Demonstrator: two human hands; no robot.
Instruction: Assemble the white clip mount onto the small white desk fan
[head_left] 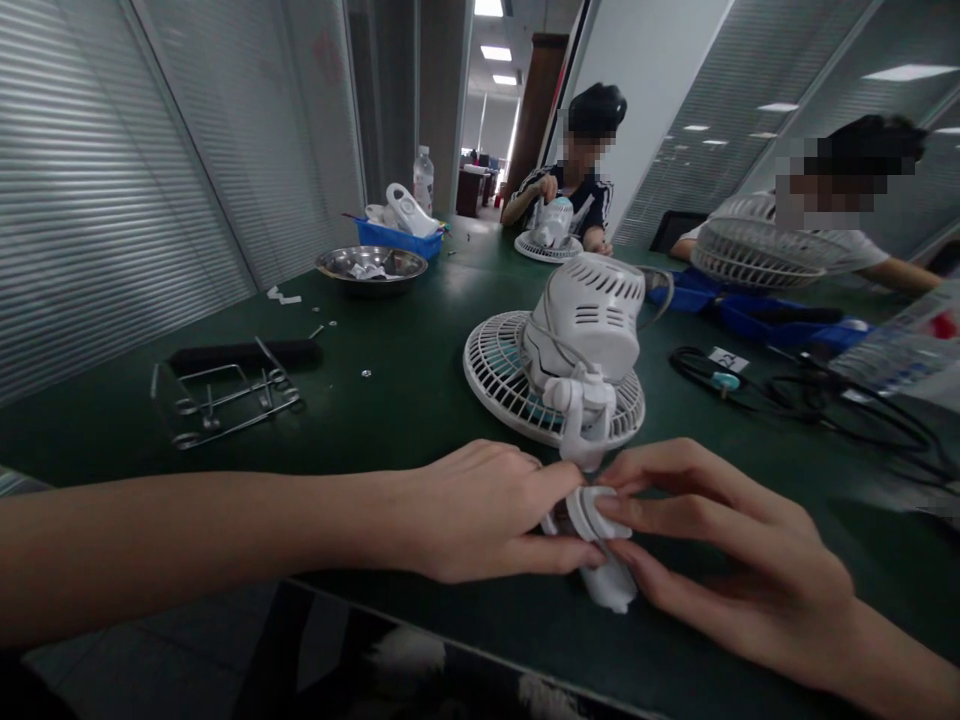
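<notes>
Dark green table stretches before us, and close to its near edge both our hands are working on one white plastic part. Our left hand comes from the left side, and its grip is clamped on this part, with the thumb low and the fingers above. Our right hand has its grip clamped on the same part from the other side, the fingertips pressing on its rounded top. So the part is held between our two hands, just in front of a white fan. This fan lies with its round grille down on the table, and its bracket points toward us.

To the left we see a bent wire frame, with a black bar just behind it and a small nut to the right. On the right side lies a black cable with a white tag. Farther away are a metal bowl, a blue basket with white pieces inside, and a bottle. Across the table, one person touches another fan, and a second person leans behind a fan grille. Beyond them we notice a doorway with ceiling lights.
</notes>
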